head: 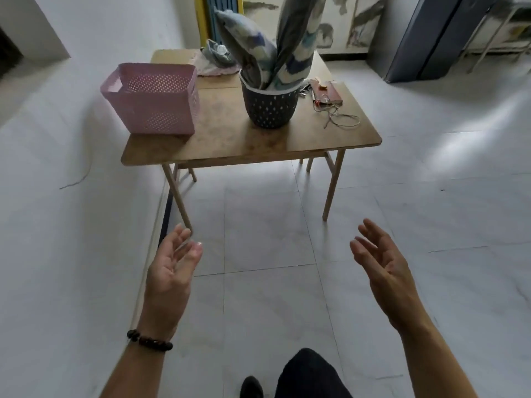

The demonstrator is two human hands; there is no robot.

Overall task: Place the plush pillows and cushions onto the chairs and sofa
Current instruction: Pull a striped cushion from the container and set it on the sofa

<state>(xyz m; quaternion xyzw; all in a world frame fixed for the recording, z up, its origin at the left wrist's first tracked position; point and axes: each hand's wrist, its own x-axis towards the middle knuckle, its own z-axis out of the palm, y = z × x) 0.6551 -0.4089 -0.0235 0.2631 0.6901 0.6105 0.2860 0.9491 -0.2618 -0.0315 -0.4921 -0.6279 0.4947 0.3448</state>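
A dark-trousered knee and a dark shoe sit at the bottom edge, just below and between the two forearms. The left hand, with a dark bead bracelet at its wrist, is raised palm inward, its fingers loosely spread and holding nothing. The right hand mirrors it, palm facing the left, fingers apart and empty. Both hang over the pale tiled floor.

Well beyond the fingertips stands a wooden table. On it, ahead of the gap between the two hands, a dark perforated basket holds two patterned cushions standing upright, well apart from either hand. Ahead of the left fingers sits a pink perforated crate. Ahead of the right fingers, just beside the basket, lie a reddish book and tangled cords.
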